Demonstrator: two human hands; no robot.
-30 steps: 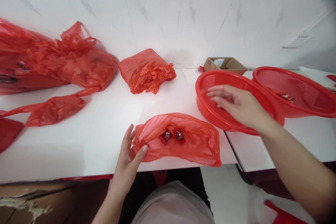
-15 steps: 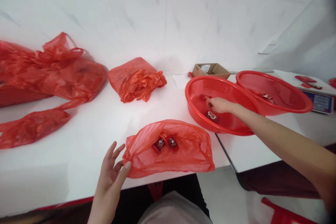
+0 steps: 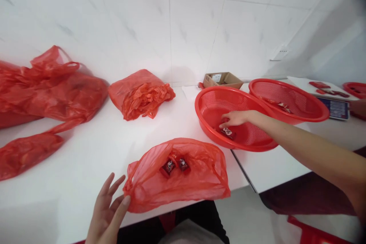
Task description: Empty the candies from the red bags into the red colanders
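We see a grey-veined white tiled wall (image 3: 137, 19), two adjoining smooth white tables (image 3: 85, 152) and pale grey floor (image 3: 248, 213).

Bright, soft shadows on wall (image 3: 197, 34), dark top right corner

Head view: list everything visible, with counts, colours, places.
Open bag: 1, red, front centre
Bag packets: 2, red, inside open bag
Nearer basket: 1, red, centre right
Basket packet: at least 1, red, inside nearer basket
Farther basket: 1, red, right
Bag bundle: 1, red, back centre
Bulging bags: several, red, left
Box: 1, brown, back
Loose packets: several, red, far right
Panel: 1, blue, far right
Socket: 1, white, wall
Tables: 2, white, underneath
Floor object: 1, red, lower right
Left hand: 1, open bag's left edge
Right hand: 1, inside nearer basket
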